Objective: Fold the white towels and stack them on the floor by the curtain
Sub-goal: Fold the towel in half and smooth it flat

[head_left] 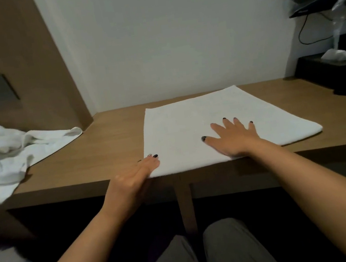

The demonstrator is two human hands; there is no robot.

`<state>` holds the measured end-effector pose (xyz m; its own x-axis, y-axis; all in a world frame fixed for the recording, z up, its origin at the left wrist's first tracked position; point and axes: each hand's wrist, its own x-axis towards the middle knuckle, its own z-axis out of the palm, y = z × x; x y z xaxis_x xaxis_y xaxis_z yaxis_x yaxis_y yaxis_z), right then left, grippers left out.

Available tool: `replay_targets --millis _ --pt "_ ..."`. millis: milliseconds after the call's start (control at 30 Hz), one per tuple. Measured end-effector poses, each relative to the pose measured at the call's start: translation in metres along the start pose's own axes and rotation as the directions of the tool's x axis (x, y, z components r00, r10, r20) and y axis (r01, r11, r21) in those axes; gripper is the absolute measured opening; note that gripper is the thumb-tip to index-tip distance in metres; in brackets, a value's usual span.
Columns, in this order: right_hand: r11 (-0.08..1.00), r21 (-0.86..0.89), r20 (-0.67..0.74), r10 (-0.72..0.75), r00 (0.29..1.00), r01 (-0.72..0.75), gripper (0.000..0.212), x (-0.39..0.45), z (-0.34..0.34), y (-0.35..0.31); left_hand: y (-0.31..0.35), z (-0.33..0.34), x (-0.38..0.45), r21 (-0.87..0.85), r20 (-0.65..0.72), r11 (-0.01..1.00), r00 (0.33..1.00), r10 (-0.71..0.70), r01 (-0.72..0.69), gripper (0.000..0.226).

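Pressing folded towel (pixel 221 122) flat with spread right hand (pixel 235 138); left hand (pixel 134 174) straight-fingered at near-left corner; soft, limp, light — likely best lifted by corners

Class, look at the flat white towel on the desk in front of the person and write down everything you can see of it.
The flat white towel is plain terry-looking cloth, spread smooth in a roughly square shape, apparently folded. It lies on the brown wooden desk, its near edge at the desk's front edge. The right hand rests flat on it, fingers spread; the left hand touches its near left corner with straight fingers.
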<state>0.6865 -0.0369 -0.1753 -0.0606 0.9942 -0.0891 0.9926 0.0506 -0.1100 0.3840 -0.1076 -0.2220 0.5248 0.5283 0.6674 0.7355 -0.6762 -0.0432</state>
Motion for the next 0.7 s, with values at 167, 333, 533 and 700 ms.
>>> replay_targets --millis 167,333,533,700 --pt "0.997 -0.027 -0.010 -0.070 0.997 0.070 0.076 0.018 -0.001 0.003 0.010 0.008 -0.001 -0.001 -0.137 0.999 0.990 -0.044 0.044 0.033" --pt "0.973 -0.028 -0.002 -0.230 0.973 0.230 0.070 0.045 -0.009 0.018 0.031 0.009 0.004 -0.035 -0.181 0.999 0.983 0.015 -0.022 0.026" --pt "0.892 0.217 -0.333 -0.314 0.889 0.397 0.039 0.049 -0.014 0.035 0.057 0.021 0.029 -0.228 -0.199 0.974 0.979 -0.051 0.004 0.019" --pt "0.639 0.230 -0.621 -0.485 0.616 0.734 0.026 -0.019 -0.005 0.020 0.065 0.026 0.052 -0.196 -0.214 0.980 0.974 -0.067 0.024 0.018"
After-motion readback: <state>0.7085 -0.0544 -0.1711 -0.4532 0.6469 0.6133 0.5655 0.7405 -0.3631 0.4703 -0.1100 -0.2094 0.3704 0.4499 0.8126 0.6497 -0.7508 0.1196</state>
